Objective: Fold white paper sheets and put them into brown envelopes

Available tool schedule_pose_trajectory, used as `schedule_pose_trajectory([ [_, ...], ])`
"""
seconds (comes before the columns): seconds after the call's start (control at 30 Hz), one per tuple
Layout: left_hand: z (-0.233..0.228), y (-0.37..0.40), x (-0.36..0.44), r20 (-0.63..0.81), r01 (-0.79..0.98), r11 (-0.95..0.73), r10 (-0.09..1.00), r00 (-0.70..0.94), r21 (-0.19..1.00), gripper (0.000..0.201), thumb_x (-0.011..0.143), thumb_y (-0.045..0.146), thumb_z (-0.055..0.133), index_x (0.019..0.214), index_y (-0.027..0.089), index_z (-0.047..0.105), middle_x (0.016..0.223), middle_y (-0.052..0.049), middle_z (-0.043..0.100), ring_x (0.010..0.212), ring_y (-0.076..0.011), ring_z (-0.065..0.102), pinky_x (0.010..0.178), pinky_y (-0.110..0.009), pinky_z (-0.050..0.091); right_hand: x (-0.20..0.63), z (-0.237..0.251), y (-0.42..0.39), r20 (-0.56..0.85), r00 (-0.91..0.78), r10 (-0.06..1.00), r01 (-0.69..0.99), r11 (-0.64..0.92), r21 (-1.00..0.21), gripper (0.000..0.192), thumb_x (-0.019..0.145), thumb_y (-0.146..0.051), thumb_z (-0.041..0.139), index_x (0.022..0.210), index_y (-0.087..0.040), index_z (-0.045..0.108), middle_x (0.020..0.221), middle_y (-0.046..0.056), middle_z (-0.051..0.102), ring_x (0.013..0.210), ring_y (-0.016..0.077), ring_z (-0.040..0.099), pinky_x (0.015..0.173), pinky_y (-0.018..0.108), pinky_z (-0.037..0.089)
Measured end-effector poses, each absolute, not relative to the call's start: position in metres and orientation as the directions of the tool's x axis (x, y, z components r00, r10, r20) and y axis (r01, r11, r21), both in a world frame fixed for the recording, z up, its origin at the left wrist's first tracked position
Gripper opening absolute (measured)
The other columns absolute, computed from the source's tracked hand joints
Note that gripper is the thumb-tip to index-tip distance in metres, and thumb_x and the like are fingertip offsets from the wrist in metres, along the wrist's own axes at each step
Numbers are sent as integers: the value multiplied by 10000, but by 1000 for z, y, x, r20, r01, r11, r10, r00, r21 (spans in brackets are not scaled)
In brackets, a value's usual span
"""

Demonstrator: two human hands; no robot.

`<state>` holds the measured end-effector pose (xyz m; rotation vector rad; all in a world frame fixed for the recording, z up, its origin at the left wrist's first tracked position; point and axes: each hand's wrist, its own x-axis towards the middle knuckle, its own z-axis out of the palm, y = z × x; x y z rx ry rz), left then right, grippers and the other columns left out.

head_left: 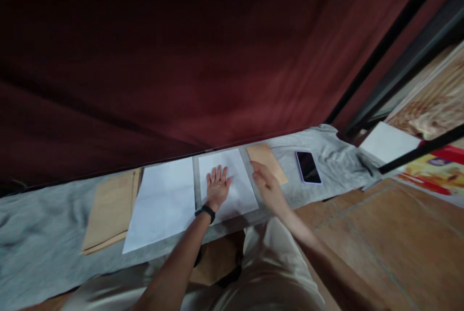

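My left hand (pixel 218 186), with a black band (pixel 205 212) on its wrist, lies flat with spread fingers over a white sheet of paper (pixel 237 195). Nothing is gripped in it. Between that sheet's right edge and a small tan envelope (pixel 267 159) is my right hand (pixel 266 183), its fingers loosely bent and a little blurred. I see nothing held there, and whether it touches the paper is unclear. Left of the sheet lies a larger white sheet (pixel 163 200), its left edge beside a stack of brown paper or envelopes (pixel 110 207).
All of this rests on a narrow ledge covered with grey cloth (pixel 32 233). A phone (pixel 308 167) in a light purple case lies at the right. Behind the ledge hangs a dark red curtain (pixel 217 84). Dark posts (pixel 384 50) and a tiled floor (pixel 391 243) are on the right.
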<state>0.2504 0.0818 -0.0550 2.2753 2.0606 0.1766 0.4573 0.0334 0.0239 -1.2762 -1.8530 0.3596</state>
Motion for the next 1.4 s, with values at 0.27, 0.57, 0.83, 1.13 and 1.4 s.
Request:
schedule_pose_trajectory([
  [0.27, -56, 61, 241, 109, 992, -116, 988, 111, 49, 580, 1056, 401, 292, 1562, 153, 428, 1647, -123, 364, 1551, -287, 290, 1262, -500, 228, 412, -60, 21, 254, -385, 887, 804, 458, -379, 515, 1019, -329, 544, 1493, -128, 520, 1589, 172, 458, 1469, 282, 433, 1223, 457, 372],
  [0.57, -68, 9, 225, 196, 991, -96, 978, 76, 94, 625, 1034, 397, 291, 1568, 93, 402, 1633, -168, 371, 1548, -302, 298, 1251, -523, 257, 415, -70, 17, 275, -387, 880, 828, 464, -316, 533, 1058, -386, 463, 1522, -125, 470, 1622, 159, 408, 1493, 281, 398, 1249, 468, 309],
  [0.83, -68, -27, 230, 210, 984, -129, 972, 101, 126, 595, 1044, 416, 262, 1581, 203, 407, 1638, -102, 387, 1561, -282, 266, 1267, -545, 219, 415, -72, 18, 257, -390, 884, 823, 460, -333, 538, 1054, -391, 473, 1520, -122, 465, 1619, 161, 413, 1513, 278, 369, 1245, 467, 319],
  [1.13, -60, -30, 236, 156, 993, -86, 985, 72, 79, 578, 1050, 394, 284, 1552, 161, 449, 1647, -107, 355, 1559, -289, 270, 1279, -537, 182, 389, -61, 43, 249, -431, 868, 790, 496, -360, 501, 1056, -389, 483, 1496, -153, 517, 1628, 136, 405, 1509, 295, 370, 1246, 496, 310],
  [1.4, -61, -31, 238, 161, 989, -67, 986, 46, 131, 567, 1051, 416, 336, 1566, 197, 428, 1642, -93, 368, 1550, -286, 294, 1278, -533, 192, 388, -70, 93, 196, -480, 855, 810, 518, -275, 477, 1075, -366, 452, 1522, -201, 484, 1642, 120, 380, 1500, 269, 389, 1241, 489, 288],
])
